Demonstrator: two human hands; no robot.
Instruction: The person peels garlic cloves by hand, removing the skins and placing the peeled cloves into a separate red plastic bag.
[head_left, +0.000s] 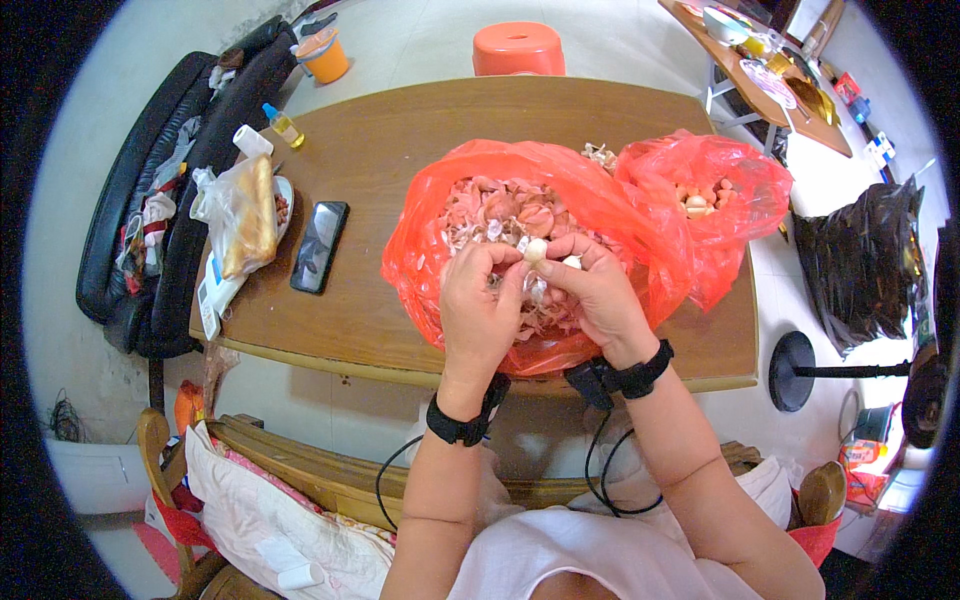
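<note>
Both my hands meet over a large open red plastic bag (420, 225) on the wooden table. Between the fingertips of my left hand (484, 300) and my right hand (596, 289) is a pale garlic clove (535, 251). A second whitish clove (572, 262) shows by the fingers of my right hand. Garlic bulbs (537, 219) and papery garlic skins (480, 199) fill the bag beneath. To its right lies a smaller red plastic bag (757, 180) with peeled cloves (697, 204) inside. My palms and what lies under them are hidden.
A smartphone (319, 247) lies left of the large bag on the table (367, 330). Farther left are bagged bread (251, 217), a plate (287, 196), a paper roll (253, 142) and a spray bottle (283, 126). Loose skins (600, 156) lie behind the bags. An orange stool (518, 51) stands beyond.
</note>
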